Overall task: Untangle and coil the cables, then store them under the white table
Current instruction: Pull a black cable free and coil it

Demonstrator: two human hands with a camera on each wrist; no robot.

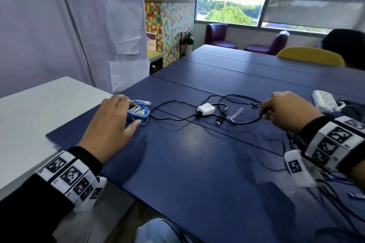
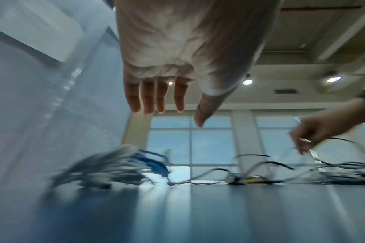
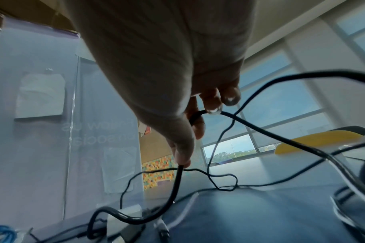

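Note:
A small coil of blue and white cables lies on the blue table beside the white table. My left hand hovers over this coil with straight, spread fingers, holding nothing. A long black cable loops across the blue table to a white charger block. My right hand pinches the black cable between thumb and fingers and lifts that end off the table.
A lilac strap and a black plug lie by the charger. A white power strip and more loose cables sit at the right edge. A yellow chair and another person are across the table.

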